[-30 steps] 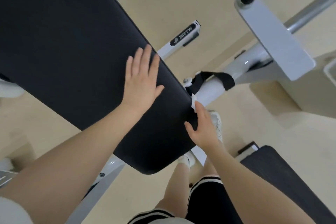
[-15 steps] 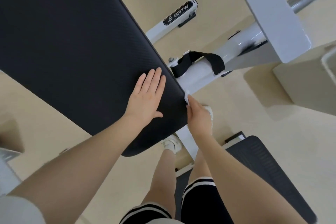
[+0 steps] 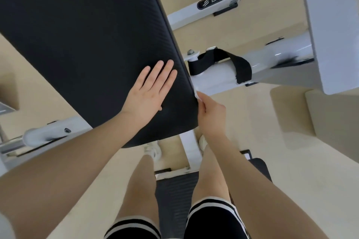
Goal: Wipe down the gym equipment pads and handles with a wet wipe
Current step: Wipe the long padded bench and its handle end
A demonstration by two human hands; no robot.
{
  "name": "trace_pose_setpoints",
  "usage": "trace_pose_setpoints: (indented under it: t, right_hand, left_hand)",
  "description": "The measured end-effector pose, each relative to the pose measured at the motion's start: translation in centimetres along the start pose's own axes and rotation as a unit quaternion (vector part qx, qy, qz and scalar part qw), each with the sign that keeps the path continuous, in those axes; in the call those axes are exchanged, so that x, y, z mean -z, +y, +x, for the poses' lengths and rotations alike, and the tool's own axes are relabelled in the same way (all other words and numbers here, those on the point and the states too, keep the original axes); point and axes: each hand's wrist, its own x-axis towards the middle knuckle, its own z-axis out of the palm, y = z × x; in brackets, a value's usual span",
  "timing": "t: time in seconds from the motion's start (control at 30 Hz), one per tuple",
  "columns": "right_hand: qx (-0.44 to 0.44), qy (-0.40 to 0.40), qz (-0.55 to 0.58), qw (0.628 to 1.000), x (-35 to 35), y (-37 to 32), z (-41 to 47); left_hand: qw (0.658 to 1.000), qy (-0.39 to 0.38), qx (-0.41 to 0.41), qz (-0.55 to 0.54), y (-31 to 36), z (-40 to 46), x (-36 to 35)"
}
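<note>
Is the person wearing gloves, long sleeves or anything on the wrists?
No. Both hands, left and right, are bare, and so are the wrists and forearms: no gloves, watch or rings show. A pale sleeve edge shows only at the left arm's top.

Black white-striped shorts (image 3: 211,219), white sneakers (image 3: 153,150)

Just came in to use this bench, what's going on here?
A person is wiping it down. Their left hand lies flat on the black pad, steadying it, while the right hand pinches a white wet wipe against the pad's side edge, near the white frame with its black strap.
</note>
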Motion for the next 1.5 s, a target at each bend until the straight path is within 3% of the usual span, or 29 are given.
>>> trace_pose_setpoints:
  t: [0.1,0.27,0.4,0.53,0.63,0.83,0.9,0.97,1.03,1.1,1.17,1.23,1.27,1.3,1.37,1.4,1.5]
  right_hand:
    - [-0.109,-0.019,0.001,0.994,-0.5,2.9,-2.2]
    - [-0.241,0.059,0.142,0.958,-2.9,3.0,-3.6]
    - [-0.397,0.113,0.367,0.834,-5.8,2.1,-5.0]
    - [-0.396,0.082,0.459,0.791,-11.0,0.2,-8.0]
    - [-0.404,0.062,0.484,0.774,-15.0,-1.6,-9.7]
    - [-0.427,-0.082,0.431,0.791,-19.4,-3.4,-12.3]
    - [-0.406,-0.124,0.373,0.825,-18.8,-4.2,-13.2]
    - [-0.300,-0.134,0.265,0.907,-17.4,-6.4,-13.4]
    - [-0.089,-0.131,0.076,0.984,-16.6,-9.5,-12.8]
    - [0.163,-0.128,-0.056,0.977,-17.3,-12.8,-11.5]
    - [0.394,-0.106,-0.175,0.896,-19.1,-15.7,-9.5]
    - [0.571,-0.049,-0.313,0.757,-21.4,-17.6,-7.0]
    - [0.618,-0.048,-0.387,0.683,-22.3,-18.3,-5.8]
    - [0.631,-0.088,-0.473,0.609,-22.9,-18.8,-5.0]
    - [0.568,-0.218,-0.643,0.466,-23.3,-19.0,-4.7]
    - [0.534,-0.256,-0.692,0.413,-23.3,-18.5,-4.8]
    - [0.517,-0.274,-0.741,0.330,-23.4,-16.4,-6.3]
  left_hand:
    - [1.000,0.004,0.002,0.005,0.2,0.0,0.0]
    - [1.000,0.018,0.006,-0.023,-0.1,0.1,-0.1]
    - [0.997,0.058,0.009,-0.050,0.0,-0.4,-0.4]
    - [0.982,0.118,0.022,-0.149,0.5,-4.1,-1.7]
    - [0.947,0.093,0.088,-0.293,-0.4,-9.0,-4.9]
    - [0.877,0.041,0.192,-0.439,-3.0,-18.5,-11.8]
    - [0.848,0.035,0.229,-0.476,-3.3,-20.8,-12.7]
    - [0.805,0.016,0.272,-0.527,-3.3,-22.8,-13.2]
    - [0.747,-0.009,0.307,-0.589,-3.1,-23.9,-13.3]
    - [0.676,-0.028,0.334,-0.657,-2.8,-24.6,-13.3]
    - [0.582,-0.048,0.369,-0.723,-2.2,-24.7,-13.5]
    - [0.465,-0.054,0.410,-0.783,-1.6,-24.4,-13.9]
    - [0.406,-0.056,0.422,-0.808,-1.2,-24.1,-14.2]
    - [0.349,-0.061,0.426,-0.832,-0.9,-23.9,-14.4]
    - [0.234,-0.073,0.421,-0.873,-0.3,-23.2,-14.3]
    - [0.200,-0.077,0.410,-0.887,0.1,-23.0,-14.1]
    - [0.171,-0.081,0.351,-0.917,1.1,-22.1,-13.6]
